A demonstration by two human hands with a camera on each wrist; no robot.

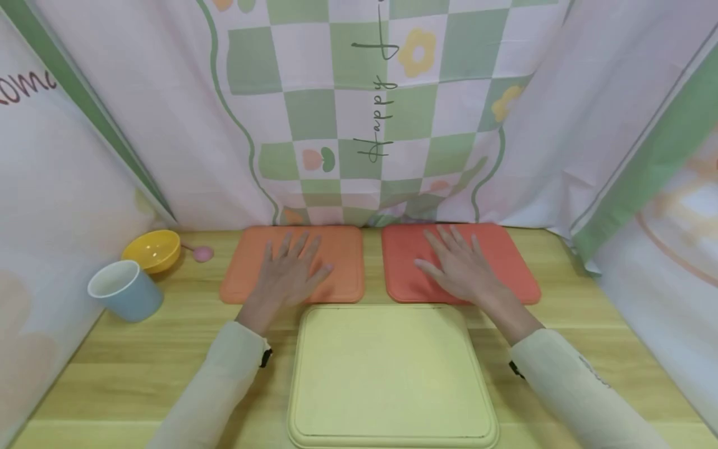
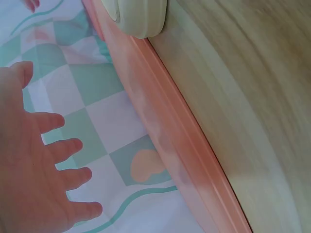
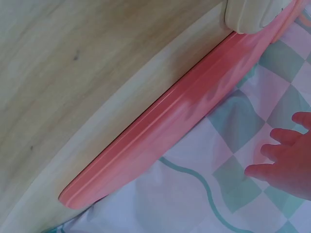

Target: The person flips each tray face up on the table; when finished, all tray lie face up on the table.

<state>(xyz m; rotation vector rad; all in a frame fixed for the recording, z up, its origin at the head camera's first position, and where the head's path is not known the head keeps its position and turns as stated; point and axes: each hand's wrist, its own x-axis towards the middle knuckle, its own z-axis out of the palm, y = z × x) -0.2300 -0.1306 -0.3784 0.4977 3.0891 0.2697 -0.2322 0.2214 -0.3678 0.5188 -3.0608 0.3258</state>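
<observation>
My left hand (image 1: 287, 274) is spread over the orange board (image 1: 348, 262), fingers straight and apart, holding nothing. Over the red board (image 1: 505, 274) my right hand (image 1: 462, 268) is spread the same way, also holding nothing. Both wrist views show a gap between the hand and the board: the left hand (image 2: 39, 170) stands off from the orange board (image 2: 180, 131), and the right hand (image 3: 286, 158) from the red board (image 3: 160, 131). In front of these two lies a larger pale yellow board (image 1: 392, 374), between my forearms.
At the left of the wooden table (image 1: 168, 368) stand a blue cup (image 1: 133, 298) and a yellow bowl (image 1: 153, 251), with a pink spoon (image 1: 203, 253) beside the bowl. A checkered curtain (image 1: 359, 112) hangs behind the boards, and cloth walls stand on both sides.
</observation>
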